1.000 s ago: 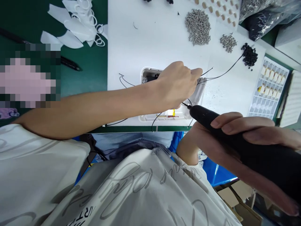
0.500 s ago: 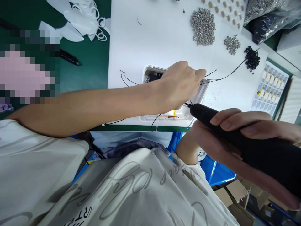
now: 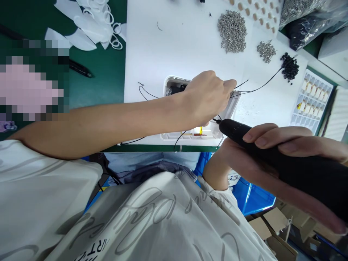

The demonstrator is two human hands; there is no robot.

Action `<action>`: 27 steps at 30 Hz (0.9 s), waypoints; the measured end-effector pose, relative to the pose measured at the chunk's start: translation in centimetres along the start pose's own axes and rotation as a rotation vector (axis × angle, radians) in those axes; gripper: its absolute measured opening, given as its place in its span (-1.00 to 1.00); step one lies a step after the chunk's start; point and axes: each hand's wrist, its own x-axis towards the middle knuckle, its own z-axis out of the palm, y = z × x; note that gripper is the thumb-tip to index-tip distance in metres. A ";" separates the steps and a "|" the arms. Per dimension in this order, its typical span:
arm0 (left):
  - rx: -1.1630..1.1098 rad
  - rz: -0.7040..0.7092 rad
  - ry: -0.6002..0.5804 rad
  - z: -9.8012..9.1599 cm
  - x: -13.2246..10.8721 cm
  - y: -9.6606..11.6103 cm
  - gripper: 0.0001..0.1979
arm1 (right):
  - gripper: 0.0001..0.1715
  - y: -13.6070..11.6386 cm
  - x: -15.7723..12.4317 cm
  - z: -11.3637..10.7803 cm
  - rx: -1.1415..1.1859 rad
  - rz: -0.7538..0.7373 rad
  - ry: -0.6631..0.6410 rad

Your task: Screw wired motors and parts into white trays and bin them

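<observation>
A white plastic housing (image 3: 164, 84) lies near the front edge of the table, with dark parts and thin wires inside. My left hand (image 3: 209, 96) is curled over it, knuckles up; its fingertips and whatever they grip are hidden. My right hand (image 3: 282, 139) is wrapped round a black electric screwdriver (image 3: 236, 131), held at a slant. The thin bit of the screwdriver points into the housing beneath my left hand, where its tip is out of sight. Black wires (image 3: 255, 90) stick out from the housing on both sides.
Toward the back right are a large pile of screws (image 3: 232, 32), a smaller pile (image 3: 266, 51) and small black parts (image 3: 289, 68). A compartment tray (image 3: 312, 96) stands at the right. White looped pieces (image 3: 87, 21) and a black pen-like object (image 3: 81, 68) lie left on green.
Both hands and the screwdriver keep nearly the same pose over the housing. The view has shifted very slightly, so the table items appear a little further left.
</observation>
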 end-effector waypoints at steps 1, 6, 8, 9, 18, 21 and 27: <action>0.004 0.002 0.011 0.0 0.0 0.0 -0.66 | -0.28 1.0 0.1 1.1 0.048 -0.242 0.119; 0.015 -0.046 -0.003 0.0 -0.1 0.1 -0.53 | -0.43 3.2 0.7 4.2 0.083 -0.417 0.420; 0.028 -0.052 -0.001 0.1 -0.1 0.1 -0.53 | -0.38 3.2 1.3 4.0 0.096 -0.360 0.448; 0.039 -0.048 0.019 0.2 -0.1 0.1 -0.52 | -0.41 3.2 1.7 3.9 0.111 -0.351 0.450; 0.096 -0.009 0.106 0.9 -0.3 -0.1 -0.51 | -0.57 3.0 2.8 5.9 0.109 -0.335 0.672; 0.117 -0.005 0.094 0.9 -0.1 -0.2 -0.52 | -0.52 1.4 1.8 4.9 0.085 -0.315 0.690; 0.139 0.006 0.062 0.9 -0.1 -0.3 -0.55 | -0.42 0.2 0.4 -0.9 0.192 -0.116 0.602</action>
